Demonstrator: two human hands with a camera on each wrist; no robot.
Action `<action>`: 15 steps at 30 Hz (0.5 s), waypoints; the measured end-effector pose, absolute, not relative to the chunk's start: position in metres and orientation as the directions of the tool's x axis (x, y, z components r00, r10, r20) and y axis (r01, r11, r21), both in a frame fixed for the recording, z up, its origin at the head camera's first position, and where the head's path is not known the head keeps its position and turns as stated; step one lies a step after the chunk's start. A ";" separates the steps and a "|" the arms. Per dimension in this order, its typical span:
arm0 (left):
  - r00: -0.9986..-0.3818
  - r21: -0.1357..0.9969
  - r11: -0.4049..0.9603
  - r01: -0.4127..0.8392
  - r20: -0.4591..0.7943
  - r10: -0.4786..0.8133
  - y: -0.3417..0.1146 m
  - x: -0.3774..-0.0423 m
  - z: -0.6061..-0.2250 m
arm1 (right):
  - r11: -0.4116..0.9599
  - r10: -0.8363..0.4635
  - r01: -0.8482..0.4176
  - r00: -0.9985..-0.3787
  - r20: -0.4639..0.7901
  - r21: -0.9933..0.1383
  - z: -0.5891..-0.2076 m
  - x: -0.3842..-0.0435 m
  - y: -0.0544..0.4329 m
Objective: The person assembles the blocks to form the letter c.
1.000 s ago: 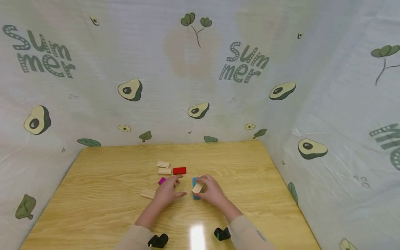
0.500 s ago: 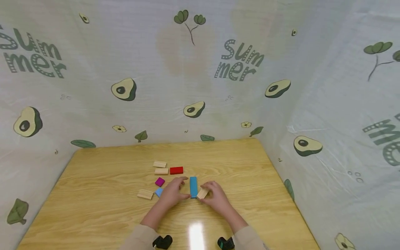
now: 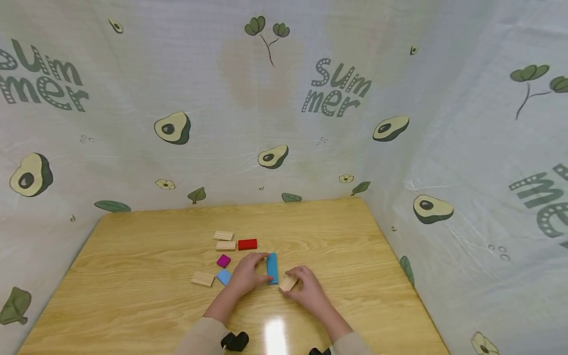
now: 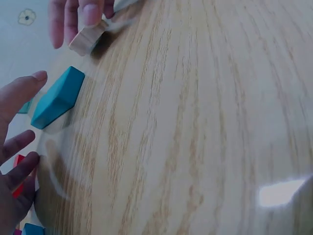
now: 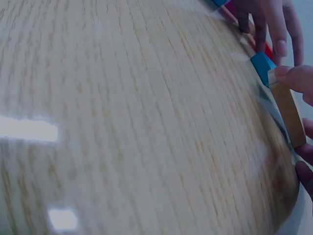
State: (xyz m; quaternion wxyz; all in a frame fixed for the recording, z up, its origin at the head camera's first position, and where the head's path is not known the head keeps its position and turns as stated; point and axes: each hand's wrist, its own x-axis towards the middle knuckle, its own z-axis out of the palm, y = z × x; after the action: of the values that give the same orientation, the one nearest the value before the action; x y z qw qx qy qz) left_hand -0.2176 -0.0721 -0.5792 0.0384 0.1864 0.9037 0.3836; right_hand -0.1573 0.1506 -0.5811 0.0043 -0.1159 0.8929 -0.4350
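Note:
My right hand point(image 3: 306, 291) pinches a plain wooden block point(image 3: 289, 282) between thumb and fingertips. In the right wrist view this wooden block point(image 5: 288, 115) is tilted, one end near the thumb. Just left of it lies a long blue block point(image 3: 272, 268), pointing away from me. My left hand point(image 3: 246, 276) spans the blue block from its left side, thumb by the near end and a fingertip by the far end. In the left wrist view a small gap shows between the thumb point(image 4: 36, 78) and the blue block point(image 4: 59, 97).
Beyond and left of my left hand lie a red block point(image 3: 247, 244), two wooden blocks point(image 3: 226, 246), a small magenta block point(image 3: 224, 261), a light blue block point(image 3: 224, 276) and another wooden block point(image 3: 202, 279). A printed curtain point(image 3: 199, 162) borders the wooden table point(image 3: 133, 305).
My right hand has carried the wooden block from over the long blue block to its right side. My left hand has come closer around the blue block. The head view has shifted slightly.

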 end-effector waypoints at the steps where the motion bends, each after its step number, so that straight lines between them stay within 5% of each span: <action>1: -0.928 0.702 0.642 0.308 0.073 0.366 -0.073 -0.218 -0.580 | 0.597 -0.209 -0.204 -0.973 0.095 -0.776 -0.583 -0.157 0.150; 15: -0.915 0.590 0.718 0.370 0.096 0.392 -0.075 -0.220 -0.589 | 0.619 -0.145 -0.180 -0.983 0.114 -0.764 -0.585 -0.149 0.142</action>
State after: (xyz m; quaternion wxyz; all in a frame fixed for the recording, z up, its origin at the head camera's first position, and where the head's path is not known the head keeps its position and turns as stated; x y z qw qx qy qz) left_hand -0.2198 -0.0745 -0.5894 0.0180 0.2055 0.9266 0.3143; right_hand -0.1492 0.1424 -0.5854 -0.0206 -0.0903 0.8995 -0.4270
